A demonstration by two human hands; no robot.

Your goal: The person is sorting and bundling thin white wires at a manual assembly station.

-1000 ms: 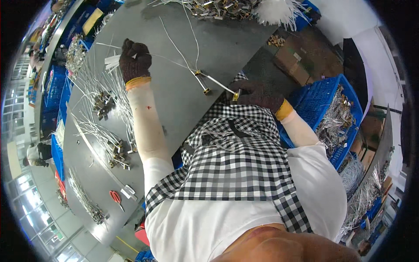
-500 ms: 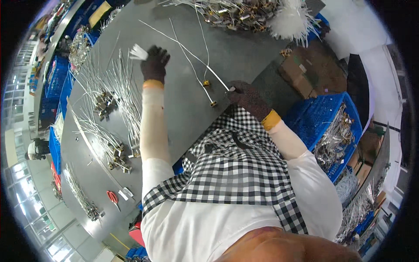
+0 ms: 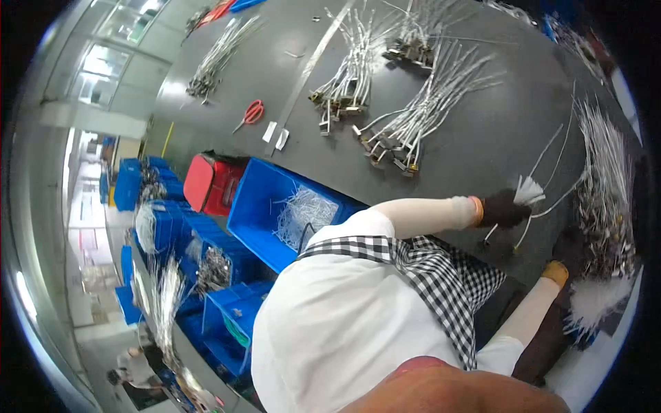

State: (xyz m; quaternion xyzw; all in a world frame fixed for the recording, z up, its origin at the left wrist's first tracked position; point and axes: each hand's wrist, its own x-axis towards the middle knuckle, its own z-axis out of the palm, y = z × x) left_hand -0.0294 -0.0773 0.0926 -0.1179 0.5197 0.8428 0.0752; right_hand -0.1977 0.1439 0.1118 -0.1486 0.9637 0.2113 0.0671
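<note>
Fanning out from the dark-gloved left hand [image 3: 506,210] at 3 o'clock, a sheaf of short white sleeves [image 3: 529,191] is gripped at its lower end. The fingers are clamped around it, seemingly so that the loose tips are left free to be picked apart. Close below, small end fittings [image 3: 516,249] of loose wires are seen on the desk [image 3: 482,151]. The right hand [image 3: 570,250], also gloved, is placed just past 3 o'clock, at the near edge of a big pile of silvery wires [image 3: 604,148]. It is dark and blurred, so whether its fingers are apart, together or closed on something cannot be told. The pile is probably kept there for easy reach. Near 4 o'clock, a white brush-like bundle [image 3: 597,303] is set beside it.

Between 12 and 2 o'clock, three wire bunches [image 3: 441,100] are laid with their metal ends gathered, presumably against tangling. Red-handled scissors [image 3: 253,112] and two white tags [image 3: 281,139] are left near 11 o'clock, by a long pale strip [image 3: 313,65].

The surface is smooth and dark grey. Toward 9 o'clock, a blue crate [image 3: 258,237] of clear clippings [image 3: 303,212] is stood beside it. Blue bins [image 3: 241,303] and another person [image 3: 135,365] are seen around 8 o'clock, bright windows [image 3: 107,69] at 10.
</note>
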